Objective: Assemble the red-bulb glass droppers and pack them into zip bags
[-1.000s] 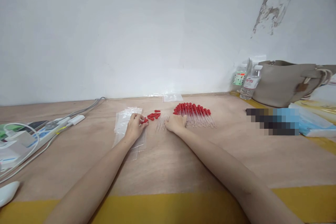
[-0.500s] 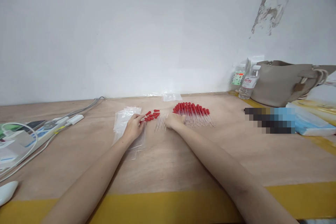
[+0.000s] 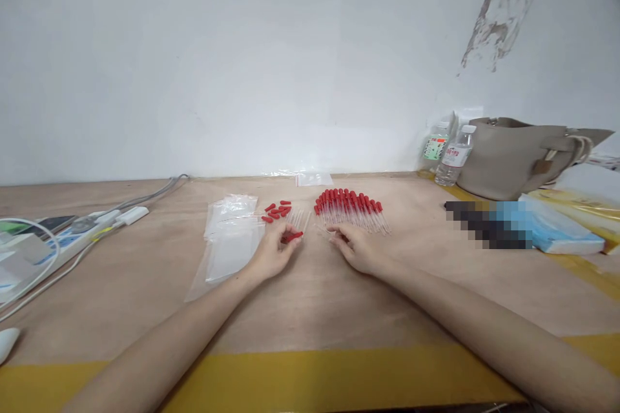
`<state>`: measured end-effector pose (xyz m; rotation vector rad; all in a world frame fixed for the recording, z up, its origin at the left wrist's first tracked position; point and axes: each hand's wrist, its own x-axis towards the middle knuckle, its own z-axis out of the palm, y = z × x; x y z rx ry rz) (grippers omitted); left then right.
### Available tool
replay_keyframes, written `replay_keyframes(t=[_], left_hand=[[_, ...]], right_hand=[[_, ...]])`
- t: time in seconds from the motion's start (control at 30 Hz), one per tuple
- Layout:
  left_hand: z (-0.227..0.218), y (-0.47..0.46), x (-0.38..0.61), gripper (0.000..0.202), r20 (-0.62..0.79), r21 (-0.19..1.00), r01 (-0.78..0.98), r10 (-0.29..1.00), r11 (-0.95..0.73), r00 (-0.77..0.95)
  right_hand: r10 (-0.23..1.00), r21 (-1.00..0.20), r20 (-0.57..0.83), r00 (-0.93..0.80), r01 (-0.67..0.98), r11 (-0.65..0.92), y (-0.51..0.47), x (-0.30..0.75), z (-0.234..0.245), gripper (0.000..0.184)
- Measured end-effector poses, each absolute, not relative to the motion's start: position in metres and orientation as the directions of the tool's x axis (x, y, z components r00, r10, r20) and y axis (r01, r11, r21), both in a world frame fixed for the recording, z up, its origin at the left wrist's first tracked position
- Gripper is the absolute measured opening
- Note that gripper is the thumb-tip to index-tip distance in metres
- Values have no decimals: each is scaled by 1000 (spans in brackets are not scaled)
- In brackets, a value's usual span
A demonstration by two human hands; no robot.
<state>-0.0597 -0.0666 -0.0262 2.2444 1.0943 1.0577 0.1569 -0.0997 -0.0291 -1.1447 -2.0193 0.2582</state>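
Between thumb and fingers, my left hand [image 3: 277, 251] pinches a red rubber bulb [image 3: 293, 237]. My right hand [image 3: 356, 246] grips a thin clear glass tube [image 3: 323, 230] whose end points left toward that bulb; a gap separates the two. Several loose red bulbs [image 3: 276, 210] lie just beyond my left hand. Beside them is a small row of bare glass tubes [image 3: 301, 219], partly hidden by that hand. Past my right hand, many droppers with red bulbs [image 3: 349, 200] fitted on clear tubes lie in a fanned pile.
Clear plastic bags [image 3: 232, 251] lie left of the bulbs. A power strip [image 3: 80, 245] with cables is at far left. Two bottles [image 3: 453, 158], a grey handbag [image 3: 513, 158] and a blue-and-white package [image 3: 564, 232] stand or lie at right. A wall [image 3: 242, 77] closes off the back.
My left hand has left the loose bulbs and come nearer with one red bulb. My right hand has drawn back from the bare tubes, to the right, with a glass tube.
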Motion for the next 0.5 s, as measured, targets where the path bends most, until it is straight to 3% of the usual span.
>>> replay_keyframes(t=[0.2,0.5], left_hand=[[-41,-77,-46,18,327,836,287,844,-468,425],[-42,-78,-47,21,306,859,256,847,-443,435]], right_hand=[[732,-410,582,-355,649,641,-111,160,-33,15],[728,-420,571,-380,627,656,-112,153,-37,11]])
